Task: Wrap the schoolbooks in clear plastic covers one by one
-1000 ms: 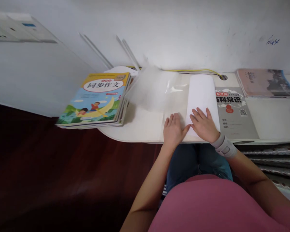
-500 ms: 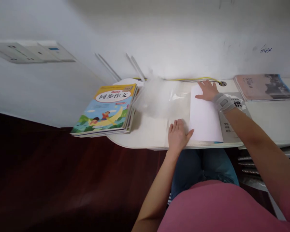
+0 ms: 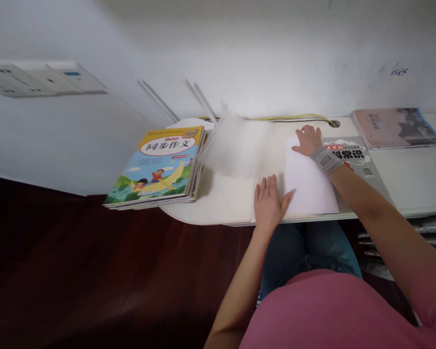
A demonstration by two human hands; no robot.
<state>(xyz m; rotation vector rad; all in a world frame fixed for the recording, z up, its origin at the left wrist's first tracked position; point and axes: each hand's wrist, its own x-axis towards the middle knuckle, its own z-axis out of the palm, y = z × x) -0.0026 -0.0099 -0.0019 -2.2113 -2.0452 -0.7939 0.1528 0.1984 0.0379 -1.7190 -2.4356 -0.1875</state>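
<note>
My left hand [image 3: 270, 203] lies flat near the front edge of the white desk, fingers stretched out and thumb apart, its thumb tip beside a white sheet [image 3: 308, 189]. On the upper end of that sheet rests my right hand [image 3: 308, 141], fingers spread and slightly bent, with a grey band [image 3: 326, 160] around the wrist. Partly under the sheet and right forearm is a grey book [image 3: 366, 162] with red and black lettering. A translucent plastic sheet [image 3: 236, 145] spreads over the desk left of my hands, its far part standing up a little.
A stack of books with a yellow and blue picture cover [image 3: 160, 165] overhangs the desk's left end. Another pile of books [image 3: 392, 128] lies at the back right. A yellow cable [image 3: 294, 118] runs along the wall to a round hole [image 3: 334, 124]. Wall sockets [image 3: 39, 80] are at left.
My right hand has drawn slightly left and nearer to me, its fingers bending more. More of the grey book's lettering shows. The left hand stays nearly in place.
</note>
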